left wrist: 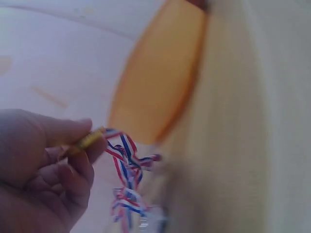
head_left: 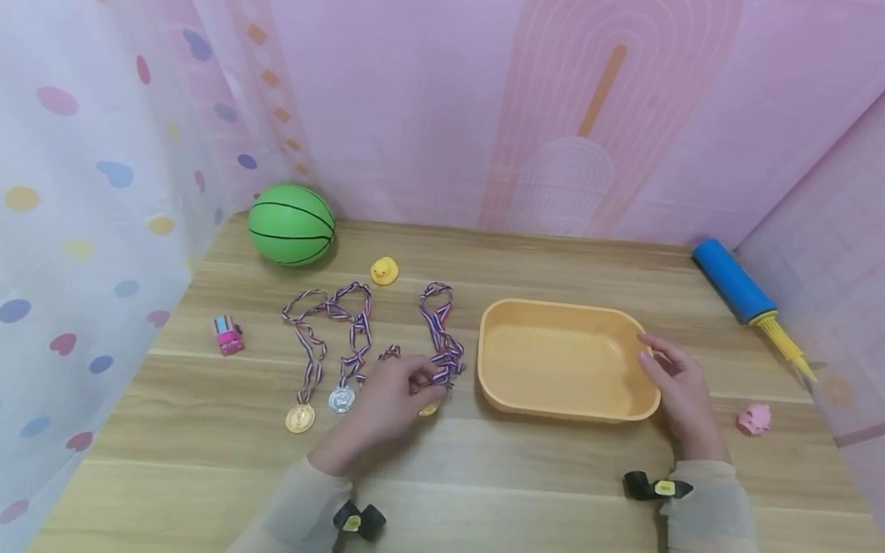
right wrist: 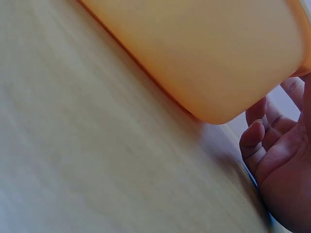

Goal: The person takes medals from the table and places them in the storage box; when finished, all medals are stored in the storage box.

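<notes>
Pink panels back a wooden worktop [head_left: 478, 462]. The left hand [head_left: 387, 403] has its fingers [left wrist: 77, 141] pinching a gold medal [left wrist: 87, 141] whose striped ribbon [head_left: 443, 335] trails toward 12 o'clock, just left of the orange tub [head_left: 564, 400]. The right hand [head_left: 680, 389], fingers [right wrist: 255, 141] loosely curled and holding nothing, rests at the tub's 3 o'clock rim. Two more medals [head_left: 319, 408] lie at 9 o'clock of the left hand
</notes>
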Tool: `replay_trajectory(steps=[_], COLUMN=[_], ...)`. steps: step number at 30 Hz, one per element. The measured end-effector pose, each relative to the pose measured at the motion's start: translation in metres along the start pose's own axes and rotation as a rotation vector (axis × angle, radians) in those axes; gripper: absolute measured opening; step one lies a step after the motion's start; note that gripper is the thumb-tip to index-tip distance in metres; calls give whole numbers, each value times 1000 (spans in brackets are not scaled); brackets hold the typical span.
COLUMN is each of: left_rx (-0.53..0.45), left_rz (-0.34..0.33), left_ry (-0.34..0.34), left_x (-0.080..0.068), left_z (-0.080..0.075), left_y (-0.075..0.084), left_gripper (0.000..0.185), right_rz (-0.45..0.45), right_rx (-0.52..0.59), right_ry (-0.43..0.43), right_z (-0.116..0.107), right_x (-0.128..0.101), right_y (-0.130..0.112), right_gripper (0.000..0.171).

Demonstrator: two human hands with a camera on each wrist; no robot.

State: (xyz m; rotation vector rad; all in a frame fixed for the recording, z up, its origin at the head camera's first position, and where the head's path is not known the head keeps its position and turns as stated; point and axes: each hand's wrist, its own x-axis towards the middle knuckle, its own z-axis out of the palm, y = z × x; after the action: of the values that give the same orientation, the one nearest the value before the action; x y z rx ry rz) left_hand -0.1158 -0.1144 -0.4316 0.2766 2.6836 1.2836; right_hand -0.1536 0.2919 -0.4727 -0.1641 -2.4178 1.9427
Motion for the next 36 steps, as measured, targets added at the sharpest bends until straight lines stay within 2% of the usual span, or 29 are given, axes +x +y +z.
replay_trajectory(steps=[11,20,26,36], left_rx=[-359,-463,-561,-714], left_rz=[-2,-35,9,152], left_ry=[80,191,211,207], left_x=[10,29,39,52], left_z=[-64,-104,-114,-113], left_y=[23,53,78,130], left_gripper=[19,21,20,12], right_rz=[-19,-39,-37,-44], right_rx=[11,66,68,119], right_ry=[-3,-22,-31,-32], right_z=[0,0,0,0], right_x=[-1,-1,-1,1], right_y=[0,1,4,4], right_gripper=[41,39,38,36])
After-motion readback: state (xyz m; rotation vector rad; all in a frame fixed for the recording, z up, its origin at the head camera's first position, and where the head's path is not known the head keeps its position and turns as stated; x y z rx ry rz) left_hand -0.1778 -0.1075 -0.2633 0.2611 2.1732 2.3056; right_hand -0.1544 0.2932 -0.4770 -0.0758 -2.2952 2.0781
